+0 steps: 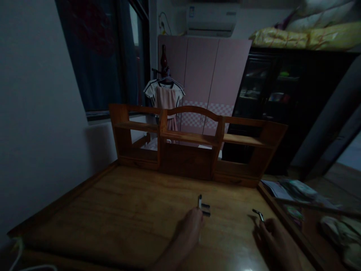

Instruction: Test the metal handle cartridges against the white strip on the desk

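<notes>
My left hand (194, 218) is closed around a slim white stick with a black tip (200, 201), just above or on the wooden desk top (135, 203). Two short dark pieces (206, 213) show right beside that stick; whether they are joined to it I cannot tell. Farther right, the fingers of my right hand (278, 239) pinch a slim shiny rod with a dark bent end (258, 214). It points away from me over the desk, and its exact kind is too dim to make out. A shadow falls on the wood beside this hand.
A wooden shelf unit (188, 139) stands along the desk's far edge. Papers (293, 189) and crumpled cloth (342, 237) lie beyond the raised right edge. A white wall (56, 150) borders the left side, and a white cable (19, 252) is at lower left.
</notes>
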A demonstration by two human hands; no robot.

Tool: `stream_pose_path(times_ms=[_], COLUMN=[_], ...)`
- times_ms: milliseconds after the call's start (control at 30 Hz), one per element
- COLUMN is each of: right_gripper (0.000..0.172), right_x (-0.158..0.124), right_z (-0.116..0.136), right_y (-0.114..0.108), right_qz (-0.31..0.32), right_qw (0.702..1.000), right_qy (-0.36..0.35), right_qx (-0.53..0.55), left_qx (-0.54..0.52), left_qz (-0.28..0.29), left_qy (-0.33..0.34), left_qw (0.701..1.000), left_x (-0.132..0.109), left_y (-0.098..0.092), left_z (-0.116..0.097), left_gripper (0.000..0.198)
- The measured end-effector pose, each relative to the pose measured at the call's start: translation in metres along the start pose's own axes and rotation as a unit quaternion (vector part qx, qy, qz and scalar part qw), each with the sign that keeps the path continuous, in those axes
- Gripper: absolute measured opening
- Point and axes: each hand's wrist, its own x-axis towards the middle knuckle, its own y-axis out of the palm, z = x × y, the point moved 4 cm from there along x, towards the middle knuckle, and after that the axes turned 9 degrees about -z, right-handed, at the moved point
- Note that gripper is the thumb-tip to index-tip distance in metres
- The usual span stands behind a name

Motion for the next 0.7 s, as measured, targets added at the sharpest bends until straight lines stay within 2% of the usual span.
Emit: stream_pose_path(times_ms=[67,133,267,367,467,567,700], right_gripper=[0.038,0.035,0.032,0.034,0.034,0.033,0.031], right_x=[0.003,0.01,0.021,0.022,0.02,0.018,0.02], right_z=[-0.013,-0.026,-0.045,-0.051,-0.052,-0.054,-0.061], right_y=[0.002,0.005,0.009,0.012,0.014,0.015,0.017], right_qz=[0.048,0.071,0.043,0.007,-0.022,-0.027,-0.017], right_qw=[0.999,0.997,0.999,0.998,0.996,0.995,0.995], right_qy=[-0.003,-0.006,-0.001,0.011,0.008,0.008,0.013], right_qx=[-0.008,0.0,-0.023,-0.059,-0.083,-0.092,-0.102], left_qx=[-0.003,-0.004,0.007,0.032,0.086,0.111,0.142], left_qz=[0.045,0.049,0.07,0.085,0.075,0.046,0.037], left_qy=[-0.033,-0.009,0.068,0.093,0.1,0.1,0.09], left_qw=[0.998,0.999,0.995,0.992,0.988,0.988,0.985], left_x=[-0.004,-0.011,-0.03,-0.034,-0.026,-0.015,-0.008], left_y=[0.031,0.053,0.08,0.096,0.11,0.121,0.128], left_z=[-0.029,-0.069,-0.15,-0.185,-0.19,-0.179,-0.163], left_gripper=[0.02,0.025,0.028,0.026,0.028,0.03,0.036])
